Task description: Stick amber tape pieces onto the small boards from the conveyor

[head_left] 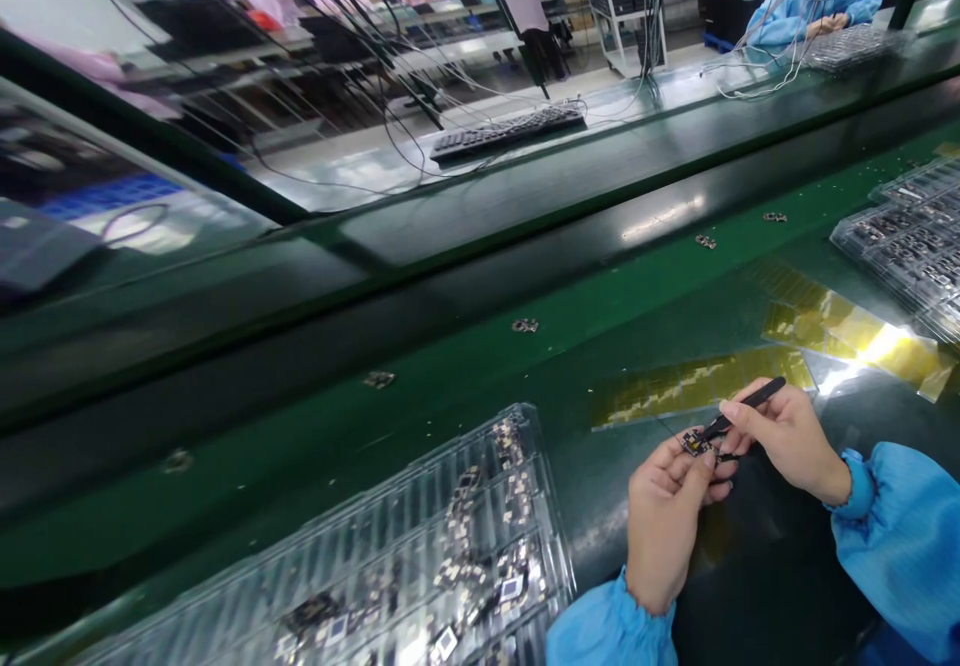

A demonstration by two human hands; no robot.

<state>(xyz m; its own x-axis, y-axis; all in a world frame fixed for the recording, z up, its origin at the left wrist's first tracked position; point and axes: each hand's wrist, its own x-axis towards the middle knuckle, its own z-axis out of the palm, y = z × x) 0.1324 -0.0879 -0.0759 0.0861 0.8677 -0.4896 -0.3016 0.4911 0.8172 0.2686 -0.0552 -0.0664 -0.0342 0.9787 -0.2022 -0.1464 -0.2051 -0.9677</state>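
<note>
Pinched in my left hand (667, 506) is a small circuit board (694, 442), dark with bright metal parts and a yellowish patch. My right hand (787, 436) is closed around black tweezers (754, 401), whose tips point down and left onto the board. Both hands are close together above the dark green work surface. Just beyond them lies a strip of yellow film pieces (690, 386). To the left of my left hand is a clear plastic tray (551, 506) with many similar boards in its slots.
More yellow film (847, 326) lies to the right, by a stack of clear trays (862, 236) with boards. Single boards, one of them here (525, 326), are spaced along a green belt (600, 296). Behind the ledge are a keyboard (510, 134), cables and a seated co-worker (772, 16).
</note>
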